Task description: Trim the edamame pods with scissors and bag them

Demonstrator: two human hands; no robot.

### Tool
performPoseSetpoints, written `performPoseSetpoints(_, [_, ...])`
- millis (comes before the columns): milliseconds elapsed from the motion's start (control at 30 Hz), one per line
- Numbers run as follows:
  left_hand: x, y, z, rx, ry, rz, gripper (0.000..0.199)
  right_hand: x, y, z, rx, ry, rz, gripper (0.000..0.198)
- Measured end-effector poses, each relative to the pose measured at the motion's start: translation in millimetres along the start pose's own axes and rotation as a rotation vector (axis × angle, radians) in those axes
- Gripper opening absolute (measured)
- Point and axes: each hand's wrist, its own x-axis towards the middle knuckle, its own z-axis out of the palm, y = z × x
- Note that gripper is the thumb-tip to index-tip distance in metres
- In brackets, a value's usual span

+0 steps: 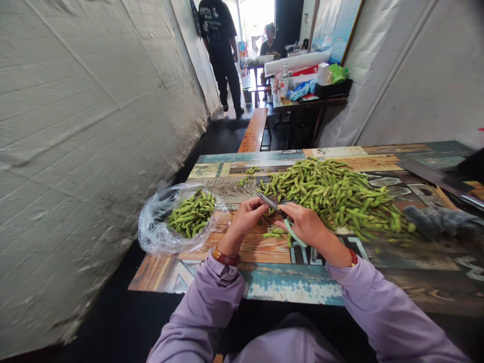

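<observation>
My right hand (303, 222) is wrapped round a pair of scissors (297, 235) with pale green handles, their blades pointing up and to the left. Close to the blades, my left hand (247, 218) has its fingers pinched together; whatever is between them is too hidden to make out. Beyond both hands spreads a large heap of green soybean pods (333, 194) on the patterned table (264, 280). A few loose pods (275, 233) lie just below my hands. To the left, a clear plastic bag (151, 227) stands open with more pods (192, 213) inside.
Small green trimmings (247, 176) lie behind my left hand. On the right are a wide dark blade (434, 176) and a crumpled grey plastic bag (434, 220). Past the table are a wooden bench (255, 130), a cluttered second table (310, 103) and two people, one walking.
</observation>
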Motion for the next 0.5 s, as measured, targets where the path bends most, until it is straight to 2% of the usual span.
performPoseSetpoints(233, [-0.8,3.0,3.4,-0.038,0.024,-0.046,0.033,-0.6,-0.7,3.1,-0.068,0.052,0.042,0.034])
performPoseSetpoints(333, [0.1,1.8,3.9,-0.068,0.098,-0.059,0.032,-0.3,-1.0,2.5,-0.088,0.070,0.057,0.033])
performPoseSetpoints(500, [0.5,3.9,3.9,-0.072,0.210,0.015,0.025,-0.4,-1.9,2.1,-0.101,0.086,0.062,0.033])
